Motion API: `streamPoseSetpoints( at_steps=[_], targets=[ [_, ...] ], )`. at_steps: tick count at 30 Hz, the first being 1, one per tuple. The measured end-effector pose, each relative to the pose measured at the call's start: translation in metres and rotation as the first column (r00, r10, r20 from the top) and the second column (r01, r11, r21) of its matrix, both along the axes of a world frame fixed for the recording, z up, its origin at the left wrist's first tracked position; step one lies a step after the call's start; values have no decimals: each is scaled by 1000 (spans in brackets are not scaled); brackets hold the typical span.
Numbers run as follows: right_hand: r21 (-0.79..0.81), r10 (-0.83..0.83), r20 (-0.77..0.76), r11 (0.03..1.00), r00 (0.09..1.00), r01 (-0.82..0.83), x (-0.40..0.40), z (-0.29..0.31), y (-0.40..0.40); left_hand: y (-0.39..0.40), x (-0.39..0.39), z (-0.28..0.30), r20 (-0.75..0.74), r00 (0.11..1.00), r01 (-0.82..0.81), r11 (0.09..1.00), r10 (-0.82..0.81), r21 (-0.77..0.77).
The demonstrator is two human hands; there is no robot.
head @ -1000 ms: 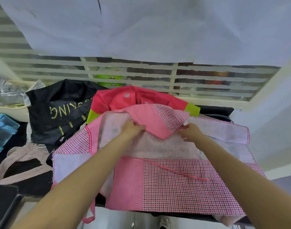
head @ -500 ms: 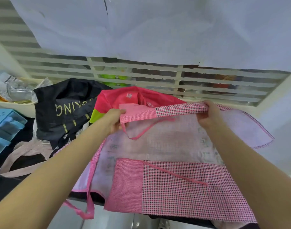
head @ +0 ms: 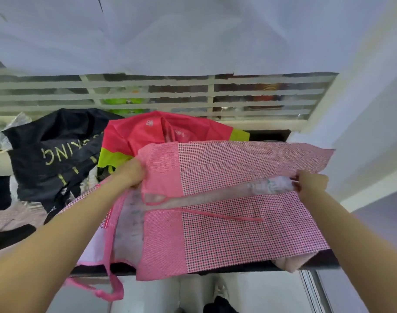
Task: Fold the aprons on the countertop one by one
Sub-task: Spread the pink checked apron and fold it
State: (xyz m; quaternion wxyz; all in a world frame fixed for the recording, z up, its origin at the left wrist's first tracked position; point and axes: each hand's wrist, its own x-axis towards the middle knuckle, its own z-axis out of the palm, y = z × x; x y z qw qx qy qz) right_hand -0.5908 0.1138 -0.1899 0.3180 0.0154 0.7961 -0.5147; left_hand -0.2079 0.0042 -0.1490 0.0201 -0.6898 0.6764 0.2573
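The left hand (head: 132, 173) grips the left edge of the pink checked apron's (head: 238, 231) folded-over panel, fingers curled around the cloth. The right hand (head: 311, 185) pinches the panel's right edge. The apron lies on the countertop (head: 324, 259). Behind the apron, a black apron (head: 55, 152) shows inverted yellow letters reading "KING"; the red apron's (head: 147, 132) white logo is illegible.

White paper sheets (head: 170, 35) hang across the top, overlapping one another. Below them runs a cream slatted grille (head: 147, 96), with green (head: 123, 102) and red shapes (head: 267, 89) dimly visible through its gaps. A white wall (head: 373, 109) stands at the right. Crumpled clear plastic (head: 10, 129) lies at the far left. Under the tabletop's front edge, a pale shoe (head: 220, 290) shows on the floor.
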Motion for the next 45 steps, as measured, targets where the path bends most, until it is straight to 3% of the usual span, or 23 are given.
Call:
streamPoseSetpoints(
  at_steps=[2,4,8,10,12,15,17,19,21,26,28,30,33,35,37,40,42,45],
  targets=[
    [73,62,134,995,989,-72,3,-15,14,6,-6,2,221,961,171,985,-167,0],
    [63,128,123,989,984,-136,9,-17,17,9,-17,5,449,862,276,961,-237,-24],
    [223,163,-208,968,964,-116,25,-4,6,13,-52,16,640,741,411,891,-204,-193],
    [200,347,-227,931,910,-305,35,0,-8,9,-64,17,619,757,503,793,-211,-345],
    [219,539,-164,837,826,-502,44,3,-25,2,-71,14,613,754,542,750,-235,-379],
    [283,771,-175,635,612,-719,56,5,-54,-13,-71,17,541,793,494,815,-280,-302],
    [338,880,-232,472,414,-814,66,5,-74,-29,-63,19,481,838,422,865,-258,-271],
    [383,938,-254,322,237,-866,78,6,-93,-42,-53,19,403,873,372,910,-276,-182],
    [401,953,-278,227,118,-887,89,7,-110,-48,-46,19,285,919,326,932,-273,-157],
    [277,963,-266,42,-35,-960,131,9,-148,-54,-40,26,13,948,317,935,-319,-155],
    [300,957,-269,-24,-109,-954,145,11,-159,-51,-35,30,40,939,343,931,-341,-127],
    [325,945,-306,-10,-115,-946,146,12,-168,-50,-26,30,251,905,370,927,-345,-59],
    [314,955,-295,91,-6,-945,131,16,-177,-47,6,25,539,794,289,954,-281,72],
    [317,966,-251,144,64,-937,116,20,-178,-45,31,23,504,818,216,960,-277,178],
    [307,969,-224,168,100,-937,109,22,-175,-43,49,22,363,884,222,948,-293,226],
    [387,939,-345,153,11,-909,122,25,-167,-36,46,14,264,917,294,954,-301,67],
    [357,912,-406,103,-55,-928,142,28,-160,-27,23,4,227,938,279,959,-261,-50],
    [392,846,-495,15,-197,-920,177,30,-151,-12,-17,-1,371,898,311,938,-237,-154]
  ],
)
